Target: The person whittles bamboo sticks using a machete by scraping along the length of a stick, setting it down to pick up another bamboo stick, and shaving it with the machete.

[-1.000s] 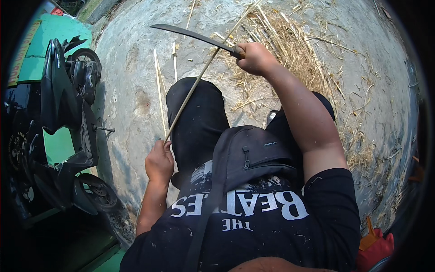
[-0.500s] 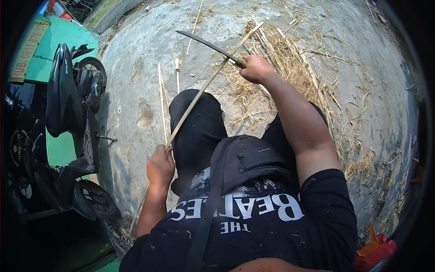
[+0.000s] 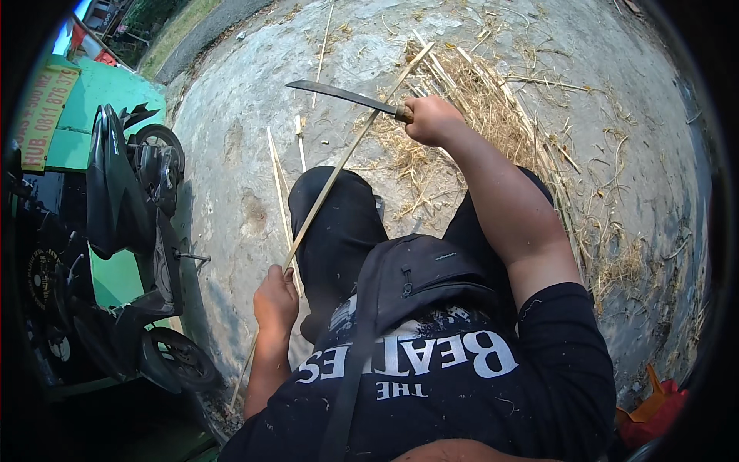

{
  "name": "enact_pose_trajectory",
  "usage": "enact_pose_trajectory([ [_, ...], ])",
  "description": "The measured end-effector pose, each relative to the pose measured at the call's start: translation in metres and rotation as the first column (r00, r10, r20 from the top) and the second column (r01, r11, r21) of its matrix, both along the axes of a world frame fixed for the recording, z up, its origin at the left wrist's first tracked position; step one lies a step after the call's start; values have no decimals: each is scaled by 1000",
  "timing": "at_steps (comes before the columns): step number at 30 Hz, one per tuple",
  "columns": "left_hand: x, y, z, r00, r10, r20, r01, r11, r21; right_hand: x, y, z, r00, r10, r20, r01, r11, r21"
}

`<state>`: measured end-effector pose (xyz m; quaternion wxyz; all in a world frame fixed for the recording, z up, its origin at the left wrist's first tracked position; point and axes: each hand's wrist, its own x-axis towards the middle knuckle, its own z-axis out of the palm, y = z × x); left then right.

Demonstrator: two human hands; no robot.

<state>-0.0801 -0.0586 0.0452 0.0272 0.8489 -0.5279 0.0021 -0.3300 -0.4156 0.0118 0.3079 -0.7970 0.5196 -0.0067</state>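
My left hand [image 3: 276, 299] is closed around a long, thin bamboo strip [image 3: 327, 189]. The strip slants from behind my left forearm, across my left knee, to the shavings ahead. In my right hand [image 3: 431, 121] is the handle of a machete [image 3: 339, 92], its long, slightly curved blade pointing left. Near the handle, the blade crosses the strip's upper part; whether it bites into the strip I cannot tell. Past my knees lies a heap of pale shavings [image 3: 481, 115] with more strips in it.
A dark motorbike [image 3: 115, 185] stands on the left by a green wall [image 3: 108, 75]. Loose strips [image 3: 279, 173] lie beside my left knee on the rough concrete ground [image 3: 223, 138]. A black bag [image 3: 427, 266] rests on my lap. Something red and orange [image 3: 654, 412] lies at lower right.
My right hand has shifted slightly, and the machete blade has turned so its tip sits lower and closer to level. My left hand still grips the strip. The whole view has tilted a little.
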Motion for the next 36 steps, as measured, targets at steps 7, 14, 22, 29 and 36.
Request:
enact_pose_trajectory([
  [7, 9, 14, -11, 997, -28, -73, 22, 996, -89, 22, 19, 4, 984, 143, 103, -129, 983, -130],
  [14, 14, 3, 5, 999, -14, -32, 16, 999, 38, 2, -5, -16, 994, -74, 79, 79, 995, -63],
  [22, 14, 20, 5, 991, -1, -137, -4, 999, -38, 18, -1, -23, 969, -32, 246, 55, 995, -86],
  [29, 28, 7, 29, 994, -10, -105, 19, 997, 79, 17, 16, -8, 990, 95, 106, -74, 980, -186],
  [36, 21, -5, 2, 962, -77, -264, 52, 994, -100, 23, -6, -24, 905, 130, 405, -161, 986, 42],
])
